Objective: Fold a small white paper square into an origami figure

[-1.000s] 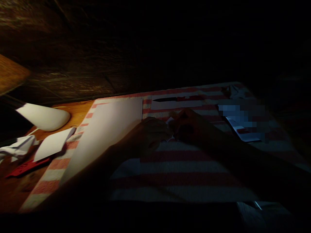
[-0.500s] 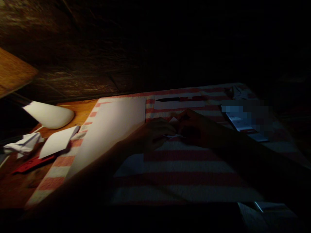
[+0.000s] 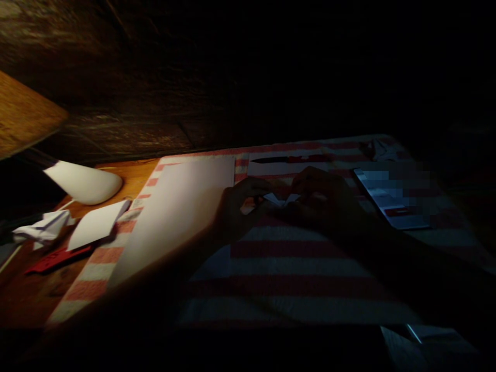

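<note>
Between my two hands is a small piece of folded white paper (image 3: 282, 200), its two pale flaps standing up in a V. My left hand (image 3: 246, 204) pinches its left side, with thumb and fingers curled. On the other side my right hand (image 3: 320, 194) grips the paper, its fingers bent over it. Both hands are in deep shadow, so the fingertips are hard to make out. Beneath them lies a red-and-white striped cloth (image 3: 294, 266). A large sheet of white paper (image 3: 182, 196) rests on the cloth beside my left forearm.
A knife (image 3: 271, 160) lies on a paper strip beyond my hands. To the right is a lit phone or tablet (image 3: 382, 199), near a crumpled or folded paper shape (image 3: 382, 150). A lamp (image 3: 83, 182), folded paper (image 3: 44, 227) and a red object (image 3: 58, 259) are at left.
The folded paper now shows two raised flaps between my hands. My left hand has shifted slightly left, its fingers more arched, and my right hand has risen a little.
</note>
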The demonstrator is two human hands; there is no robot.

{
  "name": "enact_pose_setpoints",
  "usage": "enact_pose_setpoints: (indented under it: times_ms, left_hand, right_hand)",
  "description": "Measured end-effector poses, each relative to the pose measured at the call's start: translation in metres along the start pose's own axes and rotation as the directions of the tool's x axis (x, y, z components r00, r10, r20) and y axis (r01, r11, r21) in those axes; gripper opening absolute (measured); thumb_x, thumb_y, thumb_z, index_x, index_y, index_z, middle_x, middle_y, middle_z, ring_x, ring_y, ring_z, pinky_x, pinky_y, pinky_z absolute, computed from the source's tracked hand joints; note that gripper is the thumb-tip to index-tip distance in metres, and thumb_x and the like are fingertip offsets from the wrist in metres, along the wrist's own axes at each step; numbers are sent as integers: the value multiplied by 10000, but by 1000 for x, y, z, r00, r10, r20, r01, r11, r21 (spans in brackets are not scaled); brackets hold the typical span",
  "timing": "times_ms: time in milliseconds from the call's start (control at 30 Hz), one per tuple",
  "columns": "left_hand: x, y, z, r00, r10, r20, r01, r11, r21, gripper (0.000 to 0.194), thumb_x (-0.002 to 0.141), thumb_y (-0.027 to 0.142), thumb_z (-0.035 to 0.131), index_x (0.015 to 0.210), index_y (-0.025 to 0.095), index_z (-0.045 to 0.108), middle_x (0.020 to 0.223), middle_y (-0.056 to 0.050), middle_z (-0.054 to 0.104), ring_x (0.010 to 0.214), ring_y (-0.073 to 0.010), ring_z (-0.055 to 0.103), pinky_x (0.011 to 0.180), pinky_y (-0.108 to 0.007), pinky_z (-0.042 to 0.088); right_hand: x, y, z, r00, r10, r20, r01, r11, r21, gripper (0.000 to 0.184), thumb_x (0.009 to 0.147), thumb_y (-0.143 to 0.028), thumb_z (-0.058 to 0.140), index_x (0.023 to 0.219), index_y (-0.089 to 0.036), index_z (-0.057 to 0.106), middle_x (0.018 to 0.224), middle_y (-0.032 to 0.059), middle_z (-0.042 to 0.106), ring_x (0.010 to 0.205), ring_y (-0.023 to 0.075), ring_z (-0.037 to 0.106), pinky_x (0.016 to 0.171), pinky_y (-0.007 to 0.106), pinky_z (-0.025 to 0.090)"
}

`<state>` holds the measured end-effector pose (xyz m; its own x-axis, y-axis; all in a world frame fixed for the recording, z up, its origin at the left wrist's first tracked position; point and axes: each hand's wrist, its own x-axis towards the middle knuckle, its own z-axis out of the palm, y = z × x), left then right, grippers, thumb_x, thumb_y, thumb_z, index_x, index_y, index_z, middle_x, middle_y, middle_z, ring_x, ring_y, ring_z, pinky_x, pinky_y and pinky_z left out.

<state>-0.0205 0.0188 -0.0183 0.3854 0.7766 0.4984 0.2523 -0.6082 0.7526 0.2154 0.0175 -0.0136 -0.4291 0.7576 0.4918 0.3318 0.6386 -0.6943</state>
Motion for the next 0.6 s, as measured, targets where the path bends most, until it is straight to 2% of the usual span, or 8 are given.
enact_pose_setpoints:
  times_ms: [133, 200, 300, 467, 600]
  left_hand:
    - [0, 11, 8, 977, -206, -60, 188, 956, -223, 196, 782, 198, 766, 970, 164, 720, 908, -40, 775, 812, -154, 725, 714, -234, 583]
    - [-1, 17, 9, 957, -283, -65, 260, 934, -247, 84, 789, 223, 765, 836, 167, 725, 794, -19, 756, 711, -136, 688, 643, -222, 556]
    - [-2, 26, 10, 938, -338, -82, 306, 915, -264, 87, 817, 250, 743, 777, 174, 734, 723, -9, 734, 649, -129, 651, 583, -215, 524]
    - [-5, 34, 9, 921, -361, -144, 315, 911, -267, 105, 802, 280, 769, 819, 176, 769, 780, -28, 759, 691, -146, 670, 610, -224, 536]
    - [-6, 38, 10, 907, -392, -154, 350, 905, -241, 87, 818, 249, 741, 791, 174, 775, 739, -22, 747, 665, -143, 658, 595, -224, 522]
  right_hand:
    - [-2, -14, 5, 988, 110, -105, -92, 982, 166, 94, 814, -172, 768, 899, -206, 751, 974, 38, 649, 823, 167, 636, 669, 295, 506]
    - [-2, -20, 6, 980, 142, -138, -114, 974, 197, 116, 799, -144, 772, 899, -199, 752, 980, 39, 658, 831, 165, 641, 684, 296, 510]
    - [-1, -28, 6, 974, 176, -145, -149, 973, 178, 114, 790, -115, 761, 867, -197, 752, 972, 42, 661, 842, 169, 640, 682, 297, 506]
    - [-2, -34, 4, 984, 62, -168, -60, 998, 14, 98, 799, -183, 780, 876, -221, 732, 938, 43, 667, 822, 180, 620, 650, 305, 512]
    - [-4, -34, 4, 984, -5, -176, -7, 998, -65, 109, 812, -240, 793, 882, -235, 710, 937, 42, 663, 780, 172, 594, 630, 312, 510]
